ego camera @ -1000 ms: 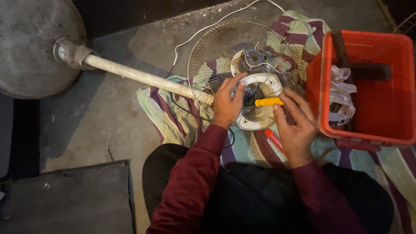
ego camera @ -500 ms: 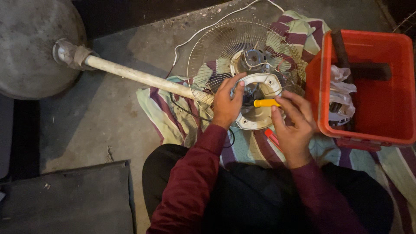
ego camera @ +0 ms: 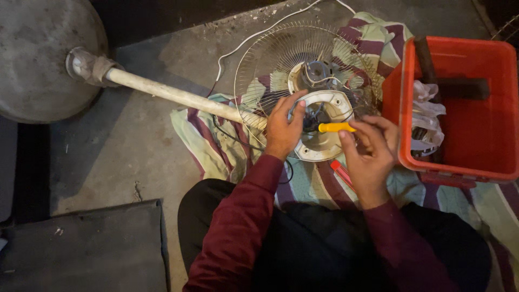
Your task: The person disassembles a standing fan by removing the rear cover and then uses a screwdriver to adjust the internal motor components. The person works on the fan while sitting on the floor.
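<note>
1. left hand (ego camera: 282, 128): fingers curled over the left rim of the white motor housing (ego camera: 324, 146), fingertips touching its inner edge; grips the housing, not spread flat.
2. right hand (ego camera: 369, 151): fingers pressed together around the yellow-handled screwdriver (ego camera: 336, 127), pinching the handle; shaft points left toward the dark wiring between the two hands.
3. white motor housing: round, lying directly beneath and between both hands, on the wire fan guard (ego camera: 292, 59).
4. wire fan guard: extends above and beyond both hands, resting on the striped cloth (ego camera: 208, 146).
5. white pole (ego camera: 173, 96): runs from just left of the left hand up and away to the round grey base (ego camera: 38, 54).
6. red tool (ego camera: 340, 172): lies on the cloth just below the right hand, partly hidden by the wrist; kind not discernible.
7. red crate (ego camera: 486, 135): just right of the right hand, containing a dark-handled tool (ego camera: 459, 88) and white plastic wrap (ego camera: 427, 111).
8. white cord (ego camera: 259, 33): loops across the concrete floor (ego camera: 124, 157) above the left hand.
</note>
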